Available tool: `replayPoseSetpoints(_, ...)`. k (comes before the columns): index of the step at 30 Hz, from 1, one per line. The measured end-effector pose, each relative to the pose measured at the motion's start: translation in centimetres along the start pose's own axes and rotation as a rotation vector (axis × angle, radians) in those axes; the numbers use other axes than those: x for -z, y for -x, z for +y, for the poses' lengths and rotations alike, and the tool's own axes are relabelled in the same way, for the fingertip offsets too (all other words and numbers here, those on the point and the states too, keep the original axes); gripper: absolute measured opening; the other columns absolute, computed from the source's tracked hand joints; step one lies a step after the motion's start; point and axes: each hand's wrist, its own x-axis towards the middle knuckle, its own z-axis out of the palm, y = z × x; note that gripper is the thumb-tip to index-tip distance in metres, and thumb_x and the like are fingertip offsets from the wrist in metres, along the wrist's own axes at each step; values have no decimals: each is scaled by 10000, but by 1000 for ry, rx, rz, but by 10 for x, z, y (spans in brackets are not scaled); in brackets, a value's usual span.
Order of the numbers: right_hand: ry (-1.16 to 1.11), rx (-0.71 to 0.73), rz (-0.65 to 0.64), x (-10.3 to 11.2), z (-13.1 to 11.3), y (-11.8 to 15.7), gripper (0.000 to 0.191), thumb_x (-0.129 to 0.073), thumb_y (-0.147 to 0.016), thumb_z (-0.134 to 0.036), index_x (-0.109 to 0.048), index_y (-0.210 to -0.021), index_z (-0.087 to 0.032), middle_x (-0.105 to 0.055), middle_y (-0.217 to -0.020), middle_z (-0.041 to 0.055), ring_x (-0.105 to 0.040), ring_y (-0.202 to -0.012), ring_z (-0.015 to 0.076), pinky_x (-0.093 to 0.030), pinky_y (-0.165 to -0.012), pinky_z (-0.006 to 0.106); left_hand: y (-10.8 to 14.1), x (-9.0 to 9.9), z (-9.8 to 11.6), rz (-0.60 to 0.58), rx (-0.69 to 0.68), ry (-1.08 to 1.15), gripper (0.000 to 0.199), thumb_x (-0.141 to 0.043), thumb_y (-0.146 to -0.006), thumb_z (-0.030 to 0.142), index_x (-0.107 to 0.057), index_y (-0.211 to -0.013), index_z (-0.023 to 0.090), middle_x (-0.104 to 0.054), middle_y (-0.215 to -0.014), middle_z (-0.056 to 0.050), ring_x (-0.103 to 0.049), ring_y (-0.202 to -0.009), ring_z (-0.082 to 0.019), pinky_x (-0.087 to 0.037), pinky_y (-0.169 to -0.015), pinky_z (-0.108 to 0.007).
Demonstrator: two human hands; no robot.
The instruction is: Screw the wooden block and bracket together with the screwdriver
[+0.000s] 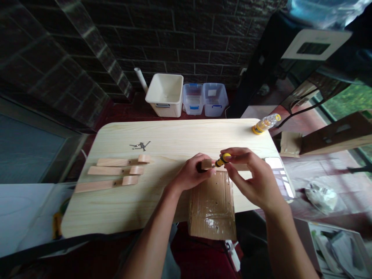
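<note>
My left hand (193,172) is closed around a small wooden piece (206,164) near the table's middle. My right hand (250,170) pinches the yellow and black handle of a screwdriver (223,159), whose tip points left at the wooden piece. A pale wooden strip (240,167) extends to the right behind my right fingers. Beneath both hands lies a taped cardboard piece (213,205), overhanging the front edge. Three wooden parts (110,170) with curved ends lie on the left. Several screws (141,145) are scattered behind them.
On the light wooden table (174,133), a clear bottle with yellow ends (266,124) stands at the back right and a phone (279,178) lies at the right edge. Behind are a white bin (166,95) and two clear bins (205,99). A carton (340,248) stands lower right.
</note>
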Motion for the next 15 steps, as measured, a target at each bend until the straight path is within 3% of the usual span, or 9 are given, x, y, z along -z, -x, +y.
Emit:
replayPoseSetpoints(7, 40, 32, 21, -1, 3, -2, 202, -671, -1007, -112, -668, -1140, -264, -734, -1189, 69, -759, -1112, 208, -657, -929, 386, -1, 0, 1, -9, -13, 9, 175, -724, -936, 351, -717, -1034, 206, -723, -1109, -80, -683, -1042, -243, -533, -956, -407)
replayPoseSetpoints(15, -30, -6, -8, 1, 1, 0, 208, -664, -1004, -110, -658, -1145, -262, -750, -1242, 80, -749, -1199, 228, -637, -987, 412, 0, -1, -2, 1, -15, 25, 185, -738, -927, 353, -729, -1036, 204, -726, -1118, -83, -686, -1060, -248, -532, -969, -407)
